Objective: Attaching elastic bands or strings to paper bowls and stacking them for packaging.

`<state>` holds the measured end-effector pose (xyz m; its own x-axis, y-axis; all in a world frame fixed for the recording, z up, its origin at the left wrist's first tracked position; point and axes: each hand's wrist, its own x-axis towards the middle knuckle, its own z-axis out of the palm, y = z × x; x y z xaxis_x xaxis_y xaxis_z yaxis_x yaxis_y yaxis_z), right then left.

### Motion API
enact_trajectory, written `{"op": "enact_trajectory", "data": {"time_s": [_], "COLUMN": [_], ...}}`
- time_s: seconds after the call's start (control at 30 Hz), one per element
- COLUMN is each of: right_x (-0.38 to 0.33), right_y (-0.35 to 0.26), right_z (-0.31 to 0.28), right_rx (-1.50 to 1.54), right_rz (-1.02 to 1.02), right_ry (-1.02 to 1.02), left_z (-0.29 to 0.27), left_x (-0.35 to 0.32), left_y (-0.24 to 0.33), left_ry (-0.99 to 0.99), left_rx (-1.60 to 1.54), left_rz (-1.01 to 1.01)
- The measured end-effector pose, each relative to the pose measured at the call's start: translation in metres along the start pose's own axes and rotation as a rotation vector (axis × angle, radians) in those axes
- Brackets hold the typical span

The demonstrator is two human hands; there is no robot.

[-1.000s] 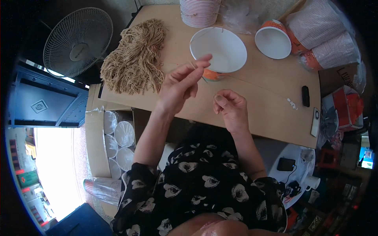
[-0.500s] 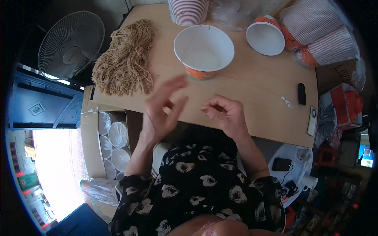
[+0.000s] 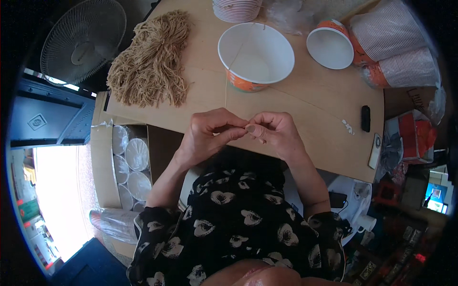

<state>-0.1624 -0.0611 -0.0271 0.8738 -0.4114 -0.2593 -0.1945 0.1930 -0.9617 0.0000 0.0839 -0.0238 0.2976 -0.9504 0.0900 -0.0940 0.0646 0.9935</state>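
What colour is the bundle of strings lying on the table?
Light brown, tan; the bundle of strings shows in the head view.

Hands: 2, left hand (image 3: 207,136) and right hand (image 3: 276,133), fingertips meeting at table edge (image 3: 305,157)
Open paper bowls: 2 on table, big bowl (image 3: 256,55), smaller bowl (image 3: 330,44) just right of it
String: 1 thin string (image 3: 228,71) from hands up over big bowl
String bundles: 1, twine bundle (image 3: 152,64) left of big bowl
Bowl stacks: 1 upright stack (image 3: 237,8) behind big bowl; 2 bagged sleeves (image 3: 398,47) right of smaller bowl
Fans: 1, fan (image 3: 83,40) left of table
Lid boxes: 1, cardboard box (image 3: 102,162) below table's left end, count of lids inside unclear
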Motion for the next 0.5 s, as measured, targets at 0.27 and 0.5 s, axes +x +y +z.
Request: {"op": "enact_trajectory", "data": {"time_s": [0.27, 0.5], "right_x": [0.018, 0.051], "right_y": [-0.029, -0.026], "right_z": [-0.003, -0.036], "right_rx": [-1.042, -1.133], "right_rz": [-0.823, -0.808], "right_ry": [0.477, 0.435], "left_z": [-0.004, 0.017], "left_x": [0.009, 0.037], "left_y": [-0.026, -0.044], "left_ry": [0.179, 0.398], "left_rx": [0.110, -0.316], "left_rz": [0.055, -0.082]}}
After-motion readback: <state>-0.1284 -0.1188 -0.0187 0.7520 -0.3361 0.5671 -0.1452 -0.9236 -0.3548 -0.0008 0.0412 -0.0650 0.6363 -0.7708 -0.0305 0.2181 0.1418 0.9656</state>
